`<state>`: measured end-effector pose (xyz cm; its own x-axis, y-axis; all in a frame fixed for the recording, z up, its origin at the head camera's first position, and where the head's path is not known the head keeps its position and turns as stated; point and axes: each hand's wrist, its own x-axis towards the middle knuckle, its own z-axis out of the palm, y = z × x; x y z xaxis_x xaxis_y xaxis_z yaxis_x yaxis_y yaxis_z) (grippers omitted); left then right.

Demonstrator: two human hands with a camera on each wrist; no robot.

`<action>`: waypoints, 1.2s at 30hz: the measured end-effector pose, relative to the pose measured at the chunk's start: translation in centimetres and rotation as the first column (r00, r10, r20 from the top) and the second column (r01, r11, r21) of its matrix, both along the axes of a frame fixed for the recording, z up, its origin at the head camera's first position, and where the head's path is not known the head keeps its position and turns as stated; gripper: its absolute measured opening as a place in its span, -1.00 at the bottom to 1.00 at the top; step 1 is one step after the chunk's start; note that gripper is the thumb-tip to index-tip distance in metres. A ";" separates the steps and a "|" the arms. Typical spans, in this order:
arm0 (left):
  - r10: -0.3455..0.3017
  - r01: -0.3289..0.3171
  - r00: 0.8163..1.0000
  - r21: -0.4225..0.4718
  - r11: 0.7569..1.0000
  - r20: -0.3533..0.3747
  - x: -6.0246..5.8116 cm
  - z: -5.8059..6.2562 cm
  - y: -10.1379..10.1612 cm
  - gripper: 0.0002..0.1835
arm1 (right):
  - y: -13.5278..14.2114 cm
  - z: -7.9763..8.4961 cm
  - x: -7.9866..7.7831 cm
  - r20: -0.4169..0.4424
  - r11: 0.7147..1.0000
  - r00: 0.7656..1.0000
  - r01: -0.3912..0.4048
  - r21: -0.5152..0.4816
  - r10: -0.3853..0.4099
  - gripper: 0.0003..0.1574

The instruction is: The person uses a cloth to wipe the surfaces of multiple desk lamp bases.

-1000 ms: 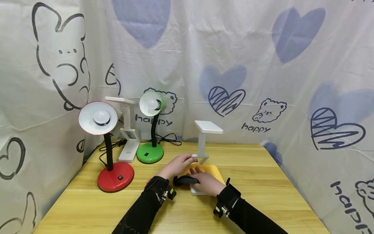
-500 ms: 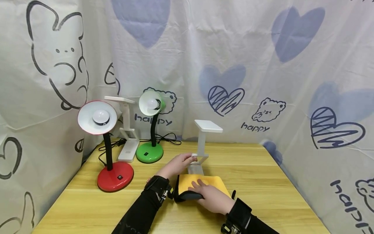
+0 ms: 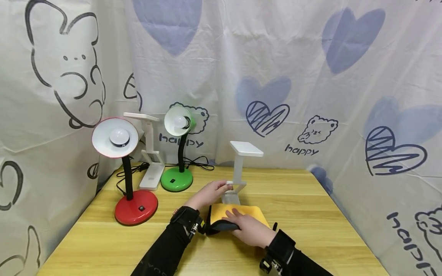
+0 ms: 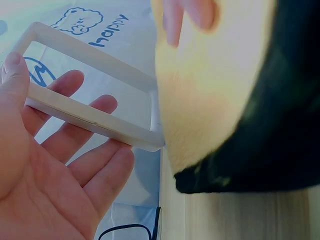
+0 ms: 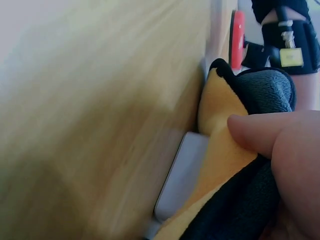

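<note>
A white desk lamp [image 3: 238, 168] with a flat head stands mid-table. My left hand [image 3: 208, 195] holds its lower stem; in the left wrist view the thumb and fingers lie around the white frame-like hinge arm [image 4: 95, 117]. A yellow cloth [image 3: 250, 212] with a dark grey back and black edging lies over the front of the lamp's base [image 3: 230, 198]. My right hand [image 3: 253, 230] grips the cloth, fingers spread on the yellow face and the thumb [image 5: 255, 132] pressing a folded edge. Under the cloth, a corner of the white base shows in the right wrist view.
To the left stand a red lamp [image 3: 136, 207], a green lamp [image 3: 177, 179] and another white lamp [image 3: 152, 177]. Black cords [image 3: 200, 164] lie behind them. A printed curtain [image 3: 297, 76] hangs along the back and sides of the wooden table [image 3: 310, 218].
My right hand has drawn the cloth toward me along the base, uncovering the base's rear part, then shifted slightly forward. The left hand stays on the lamp stem.
</note>
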<state>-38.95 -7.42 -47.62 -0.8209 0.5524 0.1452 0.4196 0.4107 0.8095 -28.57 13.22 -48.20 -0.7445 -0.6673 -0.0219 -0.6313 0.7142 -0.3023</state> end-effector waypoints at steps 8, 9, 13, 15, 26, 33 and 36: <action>-0.011 0.011 1.000 -0.010 1.000 -0.003 -0.3 -0.1 0.0 -0.51 | -0.8 -0.6 -3.6 0.009 0.998 0.998 0.067 -0.013 -0.067 -0.36; -0.008 0.008 1.000 -0.011 1.000 -0.005 -0.3 -0.1 0.0 -0.52 | -0.9 -0.7 -4.1 -0.004 0.998 0.998 0.067 -0.014 -0.067 -0.37; -0.010 0.010 1.000 -0.004 1.000 -0.005 -0.3 -0.2 0.0 -0.51 | -1.1 -1.2 -5.8 -0.065 0.998 0.996 0.058 -0.029 -0.060 -0.40; -0.010 0.010 1.000 0.005 1.000 -0.002 -0.2 -0.2 0.0 -0.51 | -1.2 -1.2 -6.1 -0.073 0.997 0.996 0.055 -0.046 -0.058 -0.39; -0.007 0.007 1.000 -0.012 1.000 -0.010 -0.2 -0.3 0.1 -0.51 | -0.6 -0.8 -4.0 -0.062 1.000 0.998 0.002 0.020 0.000 -0.46; -0.019 0.019 1.000 -0.002 1.000 0.004 -0.4 -0.2 0.0 -0.53 | 0.0 0.3 -2.5 -0.020 0.996 0.996 -0.082 0.032 0.082 -0.44; -0.019 0.019 1.000 -0.008 1.000 -0.006 -0.3 -0.1 0.0 -0.52 | 1.2 0.5 -2.4 0.059 0.997 0.995 -0.081 0.000 0.081 -0.39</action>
<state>-39.23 -7.39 -47.77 -0.8094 0.5687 0.1460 0.4325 0.4093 0.8034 -30.96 14.39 -47.65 -0.6854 -0.7251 -0.0662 -0.6680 0.6623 -0.3393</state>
